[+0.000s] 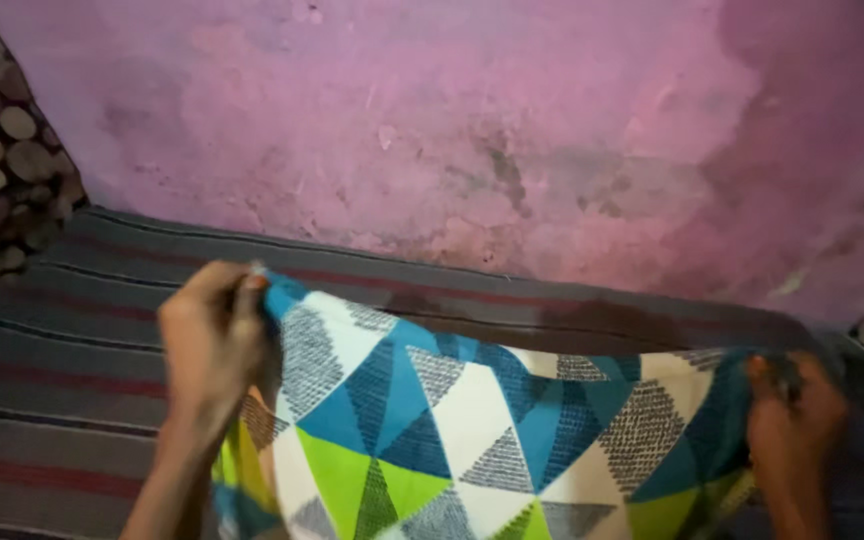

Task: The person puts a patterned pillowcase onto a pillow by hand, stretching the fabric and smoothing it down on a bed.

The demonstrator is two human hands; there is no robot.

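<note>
- 2 hands hold 1 cloth (pixel 472 420), patterned with blue, white, green and grey triangles, stretched between them.
- Left hand (pixel 210 340), at 9 o'clock, pinches the cloth's top corner.
- Right hand (pixel 790 420), at 3 o'clock, is clamped on the opposite corner.
- Striped mattress (pixel 72 330) lies beneath; a pink wall (pixel 472 120) stands at 12 o'clock.

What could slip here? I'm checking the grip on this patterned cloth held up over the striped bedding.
The left hand pinches only the top corner of the triangle-patterned cloth, so that corner may slip free. The right hand is blurred, so its hold is unclear. The edge sags between the hands and could bunch on the striped bedding.
</note>
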